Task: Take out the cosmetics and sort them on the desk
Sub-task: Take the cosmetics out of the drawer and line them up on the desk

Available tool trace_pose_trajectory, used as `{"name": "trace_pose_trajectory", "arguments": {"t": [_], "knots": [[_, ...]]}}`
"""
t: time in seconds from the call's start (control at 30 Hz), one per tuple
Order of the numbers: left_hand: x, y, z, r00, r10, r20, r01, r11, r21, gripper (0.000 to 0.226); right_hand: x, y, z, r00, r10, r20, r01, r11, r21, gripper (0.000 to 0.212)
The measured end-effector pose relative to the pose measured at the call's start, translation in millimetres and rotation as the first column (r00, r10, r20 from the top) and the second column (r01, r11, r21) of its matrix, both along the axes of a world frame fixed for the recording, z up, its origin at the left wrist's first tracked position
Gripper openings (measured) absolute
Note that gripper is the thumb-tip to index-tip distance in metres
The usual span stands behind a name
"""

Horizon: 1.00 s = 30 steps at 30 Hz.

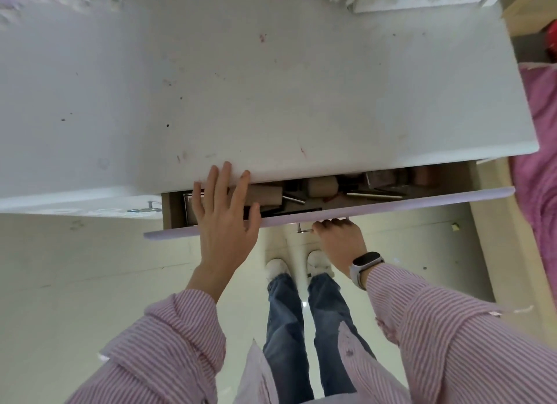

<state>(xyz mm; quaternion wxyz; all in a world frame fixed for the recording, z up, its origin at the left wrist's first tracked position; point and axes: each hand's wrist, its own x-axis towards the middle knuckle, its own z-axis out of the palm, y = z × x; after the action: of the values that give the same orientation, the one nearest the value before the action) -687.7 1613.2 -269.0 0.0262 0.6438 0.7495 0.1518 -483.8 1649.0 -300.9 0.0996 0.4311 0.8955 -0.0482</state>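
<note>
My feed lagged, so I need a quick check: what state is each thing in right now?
Drawer: partly open, cosmetics inside.
Drawer handle: gripped by the right hand.
Left hand: fingers straight, reaching over the drawer's left end, holding nothing.
Desk: top bare of cosmetics, marked with small stains.
Left drawer: closed.

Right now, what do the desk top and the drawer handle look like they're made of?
Desk top: probably white painted or laminated board, smooth, faintly glossy, scuffed and speckled. Drawer handle: looks like polished metal, thin, silvery and shiny, held in the right hand.
</note>
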Motion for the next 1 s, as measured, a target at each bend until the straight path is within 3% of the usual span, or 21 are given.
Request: {"name": "trace_pose_trajectory", "arguments": {"t": [0.1,0.2,0.33,0.4,0.47,0.6,0.8,1.0], "knots": [[13.0,-28.1,-7.8,0.999,-0.05,0.022,0.05,0.999,0.007,0.039,4.4,-3.9,3.9,0.999,-0.037,-0.024,0.035,0.997,-0.064,0.008],[18.4,-42.0,-12.4,0.999,-0.054,0.004,0.055,0.995,-0.082,0.04,13.6,-9.8,12.3,0.968,-0.081,-0.24,0.046,0.988,-0.147,0.021],[13.9,-30.7,-13.6,1.0,-0.029,-0.008,0.028,0.993,-0.115,0.036,33.0,-7.0,31.0,0.866,-0.017,-0.499,0.034,0.999,0.024,0.023],[12.9,-24.5,-13.0,0.999,-0.031,0.007,0.032,0.989,-0.148,0.029,41.1,4.7,38.0,0.872,-0.046,-0.487,0.093,0.993,0.072,0.026],[13.8,-22.0,-11.4,1.0,-0.027,0.005,0.027,0.982,-0.186,0.025,48.3,18.0,39.2,0.924,-0.088,-0.373,0.131,0.987,0.093,0.027],[16.2,-21.0,-6.2,1.0,-0.002,0.024,0.007,0.979,-0.206,0.023,54.9,31.6,36.3,0.974,-0.137,-0.181,0.133,0.99,-0.038,0.022],[18.4,-22.7,-1.2,0.998,0.003,0.066,0.011,0.978,-0.211,0.021,52.1,23.9,36.4,0.951,-0.176,-0.253,0.182,0.983,0.001,0.015],[22.2,-61.7,-3.2,0.998,-0.039,0.054,0.049,0.979,-0.199,0.024,68.7,-11.1,37.3,0.961,-0.055,-0.273,0.069,0.997,0.041,0.023]]}}
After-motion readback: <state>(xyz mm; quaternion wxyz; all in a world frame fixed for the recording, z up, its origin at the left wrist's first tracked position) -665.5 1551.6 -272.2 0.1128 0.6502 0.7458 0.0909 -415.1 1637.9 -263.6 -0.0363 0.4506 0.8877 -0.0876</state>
